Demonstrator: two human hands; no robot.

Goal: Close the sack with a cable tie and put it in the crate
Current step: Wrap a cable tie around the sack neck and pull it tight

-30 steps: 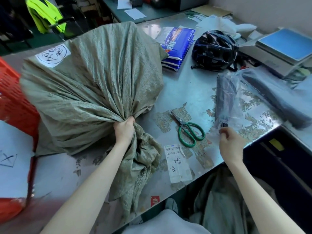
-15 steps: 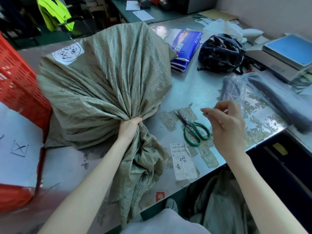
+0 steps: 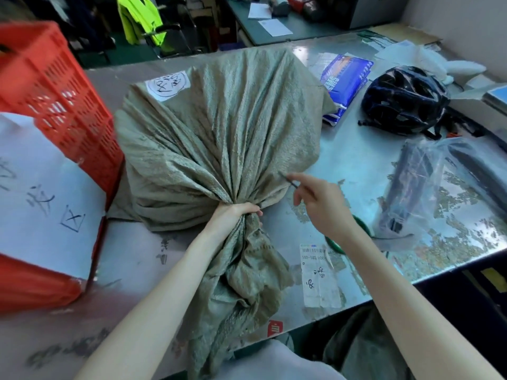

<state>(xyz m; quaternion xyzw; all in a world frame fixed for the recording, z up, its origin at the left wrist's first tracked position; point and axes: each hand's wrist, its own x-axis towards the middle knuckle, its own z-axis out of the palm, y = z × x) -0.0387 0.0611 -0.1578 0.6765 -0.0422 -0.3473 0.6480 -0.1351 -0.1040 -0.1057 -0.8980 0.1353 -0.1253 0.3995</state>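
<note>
Since 0.5 s ago the right hand (image 3: 323, 207) has been brought left, from above the scissors (image 3: 356, 229) to just beside the sack (image 3: 219, 138), a thin dark cable tie (image 3: 288, 180) pinched between thumb and forefinger. Tie tip is seen at the sack's gathered folds, approx. touching; contact cannot be confirmed. Right grip: closed on the tie.

Left hand (image 3: 233, 215) unchanged: grip clamped round the sack neck, fingers wrapped fully. Neck is bunched tight at the fist; loose mouth fabric hangs below it, over the near desk (image 3: 356, 165) edge. Sack body lies on the desk, full, with a white label (image 3: 168, 85) w/ handwritten marks at its far left corner.

Red crate (image 3: 55, 105) stands at left, touching or just beside the sack; which one cannot be told. White sheet (image 3: 41, 201) w/ handwriting is fixed to the crate's near side.

Scissors: green handles only partly seen, hidden behind the right wrist. Paper slip (image 3: 318, 278) lies flat near the desk edge, between sack mouth and right forearm. Black helmet (image 3: 403, 100) is noted at far right, blue packs (image 3: 345, 80) beside it, clear bag (image 3: 428, 185) w/ dark contents at right. Desk surface is worn, patchy.
</note>
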